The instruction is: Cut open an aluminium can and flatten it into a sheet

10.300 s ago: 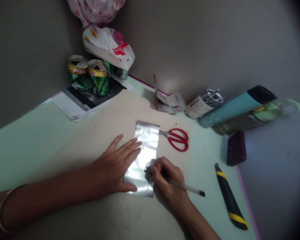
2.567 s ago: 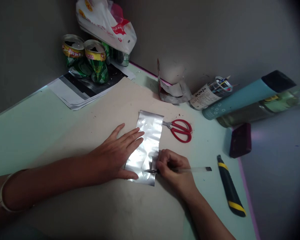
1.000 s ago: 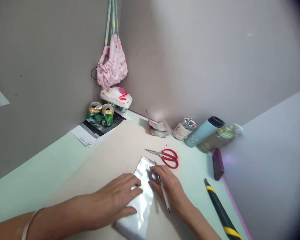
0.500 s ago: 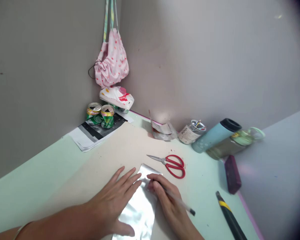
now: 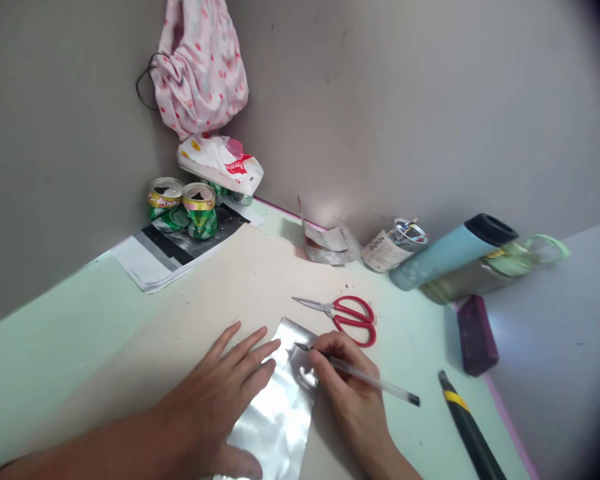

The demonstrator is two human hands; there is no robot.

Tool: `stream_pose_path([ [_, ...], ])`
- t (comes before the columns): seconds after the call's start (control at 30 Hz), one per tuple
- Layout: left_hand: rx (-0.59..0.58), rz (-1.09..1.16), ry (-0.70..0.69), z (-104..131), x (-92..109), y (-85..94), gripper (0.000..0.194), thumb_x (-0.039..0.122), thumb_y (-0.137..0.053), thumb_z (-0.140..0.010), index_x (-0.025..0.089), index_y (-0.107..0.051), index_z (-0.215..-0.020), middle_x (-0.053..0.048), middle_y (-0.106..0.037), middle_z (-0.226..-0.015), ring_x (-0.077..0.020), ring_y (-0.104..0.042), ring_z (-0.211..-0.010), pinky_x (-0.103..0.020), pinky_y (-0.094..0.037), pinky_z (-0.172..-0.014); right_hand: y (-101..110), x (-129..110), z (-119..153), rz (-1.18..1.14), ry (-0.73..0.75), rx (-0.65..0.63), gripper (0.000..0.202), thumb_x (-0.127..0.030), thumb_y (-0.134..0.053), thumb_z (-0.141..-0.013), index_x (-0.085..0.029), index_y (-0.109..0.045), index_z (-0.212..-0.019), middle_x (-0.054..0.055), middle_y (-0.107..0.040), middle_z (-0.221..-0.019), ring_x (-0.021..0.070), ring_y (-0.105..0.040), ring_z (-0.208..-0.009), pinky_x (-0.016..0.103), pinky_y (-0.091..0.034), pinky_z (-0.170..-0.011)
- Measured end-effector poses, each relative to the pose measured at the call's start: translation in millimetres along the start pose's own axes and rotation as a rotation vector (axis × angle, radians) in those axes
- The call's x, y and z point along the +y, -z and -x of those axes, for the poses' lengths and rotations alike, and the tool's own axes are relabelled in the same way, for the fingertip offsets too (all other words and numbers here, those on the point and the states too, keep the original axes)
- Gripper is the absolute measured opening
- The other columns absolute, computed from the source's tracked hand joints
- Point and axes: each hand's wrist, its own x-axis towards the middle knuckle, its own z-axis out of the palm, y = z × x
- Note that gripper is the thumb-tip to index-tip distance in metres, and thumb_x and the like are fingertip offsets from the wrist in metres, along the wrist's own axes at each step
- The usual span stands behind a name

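Observation:
A shiny silver metal sheet (image 5: 275,413) lies on the table, its far end pointing away from me. My left hand (image 5: 225,393) rests with fingers spread over the sheet's left side, thumb lower down on it. In my right hand (image 5: 353,377) is a clear pen (image 5: 380,383) with a black end cap, gripped between thumb and fingers. Its dark tip is over the upper part of the sheet; whether it touches I cannot tell. Just beyond my right hand lie red-handled scissors (image 5: 337,313), blades pointing left.
Crushed green cans (image 5: 200,217) stand on papers (image 5: 145,263) at the back left, beneath a pink cloth bag (image 5: 200,73). Curled metal scraps (image 5: 327,243), a pen-filled can (image 5: 390,247), a blue flask (image 5: 450,253) and a green bottle (image 5: 480,277) line the wall. At right are a purple block (image 5: 477,337) and a dark cutter (image 5: 470,427).
My right hand has shifted slightly right and turned the pen flatter, so its tip now shows. My left hand stays spread on the sheet. The camera view has tilted down and moved closer.

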Motion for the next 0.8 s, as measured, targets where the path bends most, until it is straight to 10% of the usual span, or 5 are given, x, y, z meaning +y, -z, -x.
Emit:
stream_pose_path([
  [0.4, 0.012, -0.052, -0.009, 3.3, 8.6, -2.1, 0.091, 0.075, -0.061, -0.079, 0.014, -0.046, -0.145, -0.016, -0.027, -0.163, -0.0381, -0.016, -0.152, -0.068, -0.008, -0.121, -5.9, 9.5, -4.9, 0.084, -0.048, 0.033, 0.021, -0.039, -0.055, -0.095, -0.021, -0.056, -0.085, 0.000, -0.058, -0.073, 0.0158, -0.053, -0.067, 0.028, -0.042, -0.062],
  [0.8, -0.121, -0.001, 0.067, -2.4, 17.2, 3.5, 0.084, 0.044, -0.071, -0.076, 0.010, -0.043, -0.148, -0.018, -0.022, -0.163, -0.0409, -0.014, -0.152, -0.069, -0.008, -0.120, -7.6, 10.8, -6.3, 0.095, -0.014, 0.041, 0.021, -0.036, -0.057, -0.095, -0.020, -0.056, -0.082, -0.001, -0.058, -0.071, 0.0148, -0.051, -0.064, 0.027, -0.040, -0.059],
])
